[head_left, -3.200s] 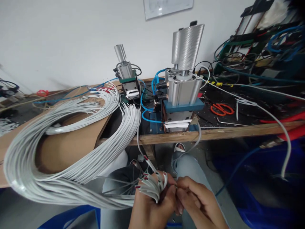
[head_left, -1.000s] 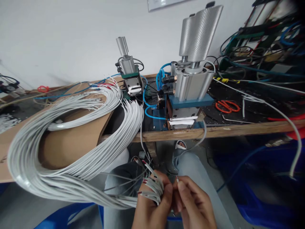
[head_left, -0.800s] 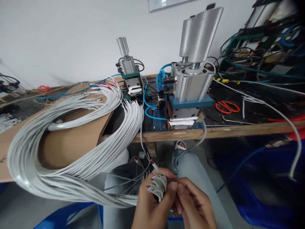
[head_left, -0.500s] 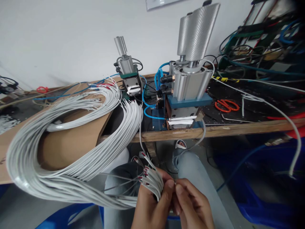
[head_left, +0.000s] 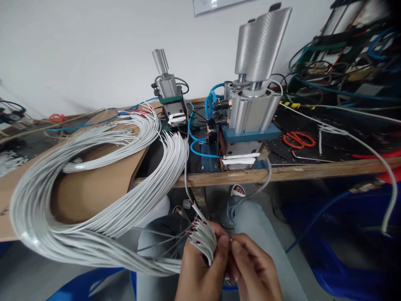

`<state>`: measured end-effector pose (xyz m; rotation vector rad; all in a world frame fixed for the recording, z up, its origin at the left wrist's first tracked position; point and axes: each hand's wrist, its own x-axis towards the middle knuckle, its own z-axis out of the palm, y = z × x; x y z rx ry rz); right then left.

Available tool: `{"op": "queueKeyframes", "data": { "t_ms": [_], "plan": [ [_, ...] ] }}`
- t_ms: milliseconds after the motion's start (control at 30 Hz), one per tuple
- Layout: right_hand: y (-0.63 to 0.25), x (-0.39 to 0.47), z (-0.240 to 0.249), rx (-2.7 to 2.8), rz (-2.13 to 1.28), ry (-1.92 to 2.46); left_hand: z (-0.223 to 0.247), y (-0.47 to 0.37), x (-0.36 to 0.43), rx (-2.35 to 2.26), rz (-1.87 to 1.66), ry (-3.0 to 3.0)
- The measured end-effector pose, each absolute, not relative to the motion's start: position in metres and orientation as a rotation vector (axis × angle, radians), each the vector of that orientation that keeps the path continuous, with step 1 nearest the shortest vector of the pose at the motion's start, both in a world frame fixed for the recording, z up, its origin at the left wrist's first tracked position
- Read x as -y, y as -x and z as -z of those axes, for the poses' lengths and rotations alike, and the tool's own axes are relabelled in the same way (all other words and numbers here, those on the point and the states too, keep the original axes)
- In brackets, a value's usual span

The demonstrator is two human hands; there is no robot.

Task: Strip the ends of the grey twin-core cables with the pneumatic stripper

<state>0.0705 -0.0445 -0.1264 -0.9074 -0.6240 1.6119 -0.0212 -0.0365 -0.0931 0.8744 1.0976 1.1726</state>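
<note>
- Grey cable ends (head_left: pixel 203 240), lower centre of the frame: fanned out above the left hand (head_left: pixel 202 269), by whose curled fingers and thumb they are gripped. Short red and dark inner wires are exposed at several tips; on these, the outer sheath is judged to be already opened.
- Right hand (head_left: pixel 258 263), lower centre, just beside the left: thumb and forefinger are pinched together on a small tip (head_left: pixel 231 239), mostly hidden; by its position, a single wire end is judged to be in work. Whether it is finished cannot be told.
- Cable bundle (head_left: pixel 34 234), left of the frame: looped over cardboard (head_left: pixel 90 202) and run toward the left wrist. Its other ends, at centre and upper left, are well apart from the hands and untouched; how many are left to be handled cannot be counted.
- Pneumatic device (head_left: pixel 250 113), upper right of centre: stood on the counter (head_left: pixel 316 168), touched by neither hand.
</note>
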Motion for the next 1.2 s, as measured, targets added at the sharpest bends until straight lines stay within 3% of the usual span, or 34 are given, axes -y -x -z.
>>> {"op": "queueKeyframes", "data": {
  "t_ms": [267,367,500,600,800,1200],
  "plan": [
    [-0.084,0.044,0.125,0.787,-1.44,1.072,0.081,0.023,0.023,-1.168,-0.992,-1.086],
    [-0.101,0.039,0.128,1.11,-1.054,1.159,0.07,0.024,0.017,-1.224,-1.066,-1.105],
    [-0.122,0.018,0.124,1.799,-0.427,0.839,0.057,0.027,0.006,-1.205,-1.079,-1.082],
    [-0.127,-0.006,0.113,1.908,-0.225,0.795,0.054,0.029,-0.004,-1.185,-1.132,-1.06],
    [-0.123,-0.047,0.098,1.722,-0.057,0.93,0.032,0.03,-0.019,-1.111,-1.416,-1.048],
    [-0.118,-0.071,0.09,1.602,-0.05,0.986,-0.009,0.014,-0.026,-1.187,-1.687,-0.933]
  ]
}}
